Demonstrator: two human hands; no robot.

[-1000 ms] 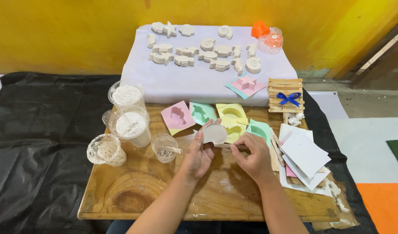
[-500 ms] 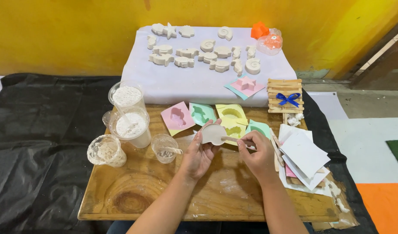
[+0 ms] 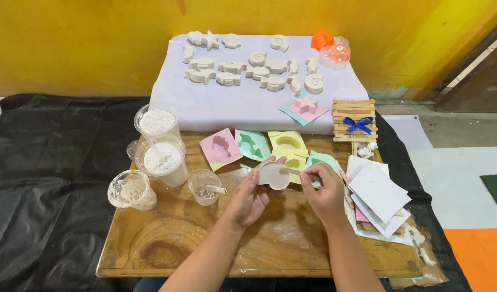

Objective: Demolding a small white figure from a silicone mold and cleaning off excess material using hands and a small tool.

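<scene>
Compared with the view one second earlier: found the right hand (image 3: 324,194) shifted slightly outward and the wooden stick (image 3: 294,172) now laid across the white cast piece (image 3: 273,176). Found the piece itself barely displaced.

Surroundings, largest first:
- Noted a black sheet (image 3: 54,162) under and around the wooden table (image 3: 167,243).
- Noted a white cloth (image 3: 248,105) beyond the table, carrying rows of white castings (image 3: 259,70).
- Recorded a stack of white cards (image 3: 378,197) at the right edge of the table.
- Recorded clear cups of white powder (image 3: 162,159) at the left.
- Recorded pink (image 3: 220,148), green (image 3: 253,145) and yellow (image 3: 286,143) moulds just behind the hands.
- Recorded a small cup (image 3: 205,186) near the left hand (image 3: 248,200).

Hands:
- Found the left hand curled around the white cast piece from below and behind, fingers closed on its edge, holding it clear of the table at mid-table.
- Found the right hand pinched shut on the near end of the wooden stick, with the far end touching the top of the piece.
- Noted the piece between the two hands, in the left and just beside the right.

Judged the step in hand to be trimming or smoothing of the piece's face or edge with the stick. Judged that a further stroke would call for a steady left-hand hold and light pressure along the rim, to avoid chipping.
</scene>
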